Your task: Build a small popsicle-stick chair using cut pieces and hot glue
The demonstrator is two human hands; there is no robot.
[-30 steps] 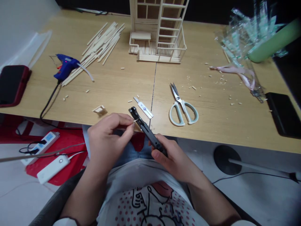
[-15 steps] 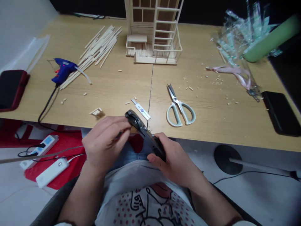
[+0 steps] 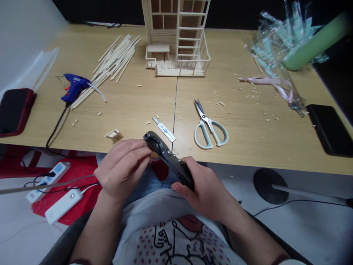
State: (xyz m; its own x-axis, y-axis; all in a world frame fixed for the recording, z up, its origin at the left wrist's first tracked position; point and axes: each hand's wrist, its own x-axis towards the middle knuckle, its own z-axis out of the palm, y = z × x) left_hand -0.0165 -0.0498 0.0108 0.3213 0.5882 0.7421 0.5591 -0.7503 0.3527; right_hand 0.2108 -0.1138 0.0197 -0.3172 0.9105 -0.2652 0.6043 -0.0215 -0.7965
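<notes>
My right hand [image 3: 202, 191] is wrapped round the lower end of a dark grey hand tool [image 3: 168, 158] with a rounded head and small metal screws along its edge. The tool slants up to the left over the table's front edge. At its head, the fingers of my left hand [image 3: 124, 167] are pinched together; anything between them is hidden. Just beyond the tool lies a white craft knife [image 3: 164, 130]. Scissors [image 3: 208, 127] with pale handles rest to its right, blades pointing away. A tiny wooden frame piece [image 3: 114, 134] stands near my left hand.
At the back stands a wooden stick model house [image 3: 179, 51] with a ladder. Left are loose wooden sticks [image 3: 116, 60], a blue glue gun [image 3: 74, 88] and a red-cased phone [image 3: 16, 110]. Right are plastic wrappers [image 3: 275, 48], a green cylinder [image 3: 311, 46] and a black phone [image 3: 331, 129].
The camera view has shifted slightly. The head of the tool and my left hand sit a little further left and lower; both hands keep the same hold.
</notes>
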